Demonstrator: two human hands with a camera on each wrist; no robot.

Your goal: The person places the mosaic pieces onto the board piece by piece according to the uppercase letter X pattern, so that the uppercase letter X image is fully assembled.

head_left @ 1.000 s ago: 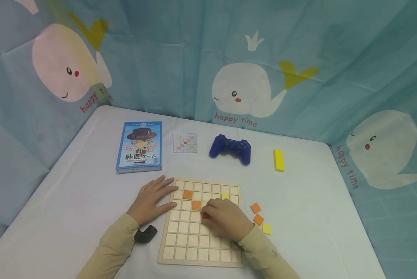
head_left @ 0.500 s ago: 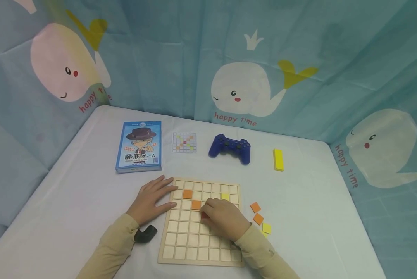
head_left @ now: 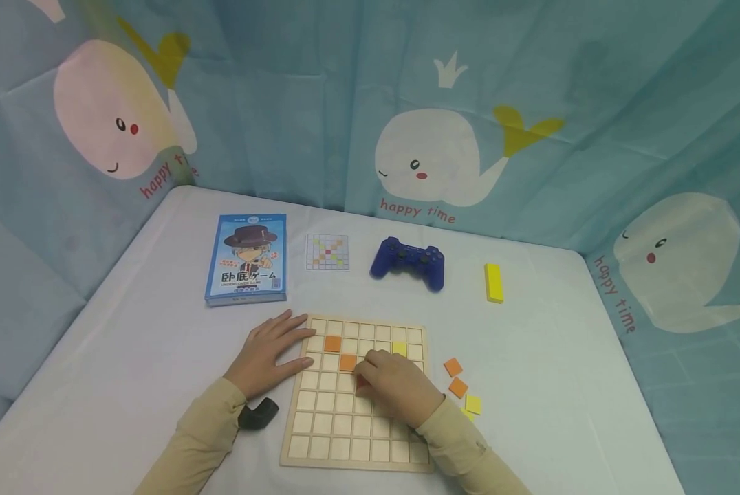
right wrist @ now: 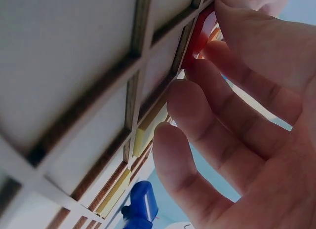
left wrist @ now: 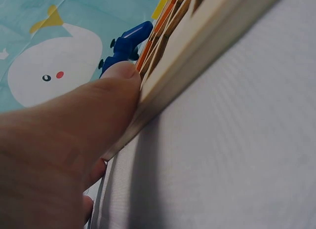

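A pale wooden grid board [head_left: 360,449] lies on the table under both hands. My right hand [head_left: 399,386] pinches a red square tile [head_left: 361,382] at a cell near the board's middle; in the right wrist view the red tile [right wrist: 198,37] sits between thumb and fingertips, right at the grid. Orange tiles [head_left: 333,344] fill two cells to its upper left. A yellow tile [head_left: 399,348] shows beyond the right hand, and the right wrist view has two yellow tiles [right wrist: 149,131] in cells. My left hand [head_left: 274,356], fingers straight, rests at the board's left edge.
Loose orange tiles [head_left: 453,367] and yellow tiles [head_left: 473,404] lie right of the board. Behind stand a blue game box [head_left: 246,261], a coloured grid card [head_left: 327,251], a blue game controller [head_left: 408,262] and a yellow block [head_left: 494,282]. A black bent object [head_left: 260,414] touches the left sleeve.
My right hand has shifted very slightly left with the red tile, and its sleeve has uncovered part of another loose yellow tile. The left hand has stayed put.
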